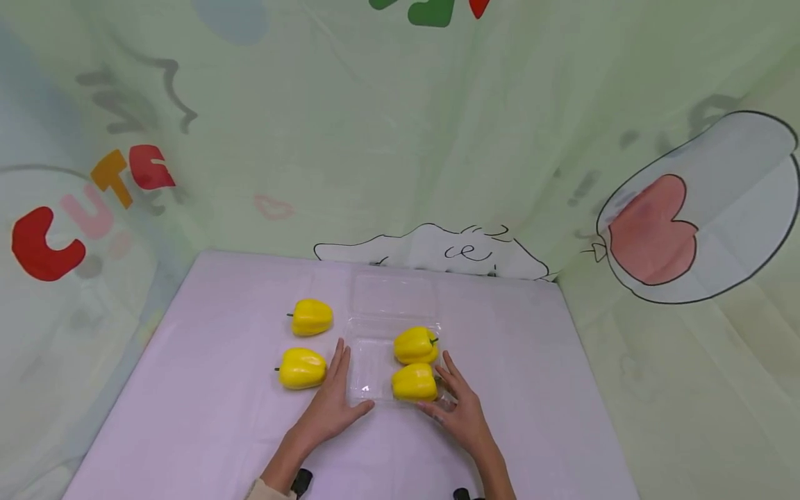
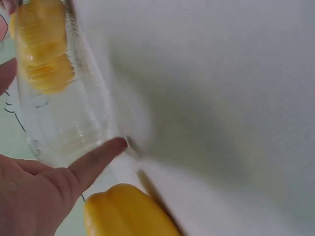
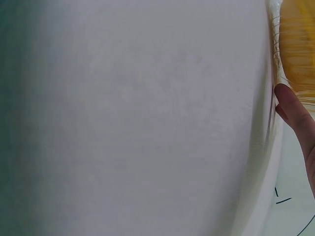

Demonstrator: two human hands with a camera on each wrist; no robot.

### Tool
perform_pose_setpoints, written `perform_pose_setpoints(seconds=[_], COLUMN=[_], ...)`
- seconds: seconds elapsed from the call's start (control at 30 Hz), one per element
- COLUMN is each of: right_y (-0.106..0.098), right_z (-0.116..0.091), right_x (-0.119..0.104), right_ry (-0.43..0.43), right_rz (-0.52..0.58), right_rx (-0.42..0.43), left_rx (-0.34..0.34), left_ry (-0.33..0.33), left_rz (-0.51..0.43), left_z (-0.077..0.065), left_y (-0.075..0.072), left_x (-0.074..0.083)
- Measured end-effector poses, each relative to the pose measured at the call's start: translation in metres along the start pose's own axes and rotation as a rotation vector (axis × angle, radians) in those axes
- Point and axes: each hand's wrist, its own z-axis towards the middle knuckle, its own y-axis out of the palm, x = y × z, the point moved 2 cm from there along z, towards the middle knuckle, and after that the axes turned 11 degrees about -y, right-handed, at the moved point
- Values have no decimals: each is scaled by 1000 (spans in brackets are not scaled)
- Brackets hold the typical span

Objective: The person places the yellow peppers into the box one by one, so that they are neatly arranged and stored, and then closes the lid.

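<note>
A clear plastic clamshell box (image 1: 373, 368) lies with its lid (image 1: 394, 295) folded back behind it. Two yellow bell peppers (image 1: 415, 345) sit in the right part of its base, one nearer (image 1: 413, 382) than the other. My left hand (image 1: 334, 403) is at the box's left side, fingers extended and thumb out at the front edge. In the left wrist view a straight finger (image 2: 96, 160) reaches along the clear wall. My right hand (image 1: 462, 410) stands at the right front corner, fingers spread along the wall, a fingertip (image 3: 283, 91) right at the edge.
Two more yellow bell peppers lie left of the box, one farther back (image 1: 312, 317) and one close beside my left fingers (image 1: 302, 369). A pale cloth covers the table (image 1: 531, 389). Printed curtains (image 1: 350, 139) stand behind and along both sides.
</note>
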Motion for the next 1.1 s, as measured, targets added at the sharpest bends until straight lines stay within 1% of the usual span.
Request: perform_pose_setpoints(seconds=[0.07,0.17,0.27,0.37,0.47,0.5,0.57,0.63,0.73,0.83,0.9,1.0,1.1], right_y=[1,1,1,1,1,1,1,1,1,1,1,1,0], right_z=[0,0,1,1,2,1,1,1,1,2,2,2,2], right_x=[0,-1,-1,-1,-1,-1,-1,-1,-1,-1,-1,-1,-1], right_ry=[0,7,16,14,7,5,7,15,26,33,36,41,41], right_rz=[-1,0,6,6,8,9,12,12,-3,-21,-21,-23,-27], right_rx=[2,6,6,0,-6,-8,-9,-11,-13,-13,-10,-12,-14], left_rx=[17,45,76,131,203,223,240,226,176,145,152,161,147], left_ry=[6,10,37,78,92,88,56,11,-64,-101,-109,-122,-134], left_rz=[39,140,234,293,342,356,364,347,287,227,179,61,-94], left_z=[-4,-13,-24,-33,-37,-37,-38,-37,-36,-34,-31,-27,-21], left_y=[-2,-10,-27,-49,-70,-76,-87,-96,-107,-114,-117,-120,-118], left_x=[4,14,26,34,34,32,24,14,-4,-24,-37,-57,-73])
